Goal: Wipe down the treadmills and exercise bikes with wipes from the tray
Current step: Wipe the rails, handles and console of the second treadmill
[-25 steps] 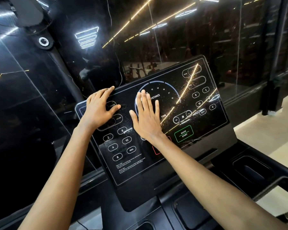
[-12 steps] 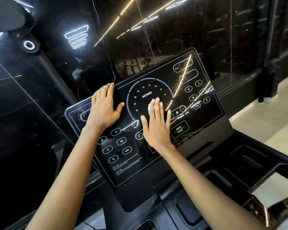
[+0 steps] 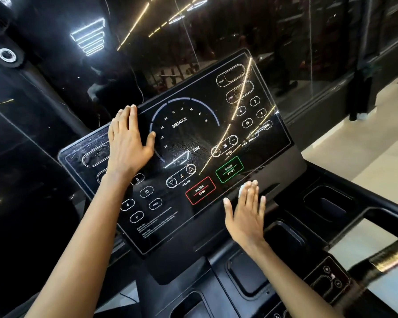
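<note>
A treadmill's glossy black console panel (image 3: 189,138) fills the middle of the head view, with a DISTANCE dial, number buttons, a red PAUSE STOP button (image 3: 200,190) and a green QUICK START button (image 3: 229,169). My left hand (image 3: 126,143) lies flat with straight fingers on the panel's upper left, beside the dial. My right hand (image 3: 246,214) is flat at the panel's lower right edge, below QUICK START. A bit of white wipe (image 3: 241,191) shows under its fingertips; the rest of the wipe is hidden. Wet streaks mark the panel's surface.
Dark reflective glass (image 3: 55,65) stands right behind the console. Black cup-holder trays (image 3: 326,207) sit to the right and below the panel. A handlebar with a gold band (image 3: 386,258) crosses the lower right. Pale floor (image 3: 365,138) lies to the right.
My right hand slid down from the dial's middle to the panel's lower right edge. My left hand shifted up toward the panel's top edge. The view moved closer and leftward.
</note>
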Demonstrator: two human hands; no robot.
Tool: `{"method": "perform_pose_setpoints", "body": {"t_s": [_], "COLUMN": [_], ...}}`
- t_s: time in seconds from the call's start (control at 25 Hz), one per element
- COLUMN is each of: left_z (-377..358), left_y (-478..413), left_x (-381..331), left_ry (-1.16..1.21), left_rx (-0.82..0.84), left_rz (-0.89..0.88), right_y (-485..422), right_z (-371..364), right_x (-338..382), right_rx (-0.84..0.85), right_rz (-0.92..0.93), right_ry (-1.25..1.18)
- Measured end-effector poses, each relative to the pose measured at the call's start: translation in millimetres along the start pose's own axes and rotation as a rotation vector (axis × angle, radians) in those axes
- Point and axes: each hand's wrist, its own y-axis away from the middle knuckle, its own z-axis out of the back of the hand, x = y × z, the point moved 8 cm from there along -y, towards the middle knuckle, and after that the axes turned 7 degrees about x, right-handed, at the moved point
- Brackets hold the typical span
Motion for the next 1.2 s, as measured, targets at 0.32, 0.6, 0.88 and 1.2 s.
{"method": "perform_pose_setpoints", "body": {"t_s": [0.32,0.6,0.88,1.2], "left_z": [4,15,20,18], "left_y": [0,-7,-16,-26], "left_x": [5,25,24,23], "left_ry": [0.002,0.016,0.048,0.104], "left_rx": [0.021,0.116,0.171,0.186], "left_rz": [0.017,0.02,0.056,0.082], "right_y": [-8,-57,-101,-126], "right_z": [16,70,108,133], "right_x": [71,174,235,229], "right_rx": [-0.034,-0.108,-0.202,-0.252], "right_rz": [0.247,0.45,0.517,0.455], "right_ry": [-0.106,-0.111,-0.054,-0.034]}}
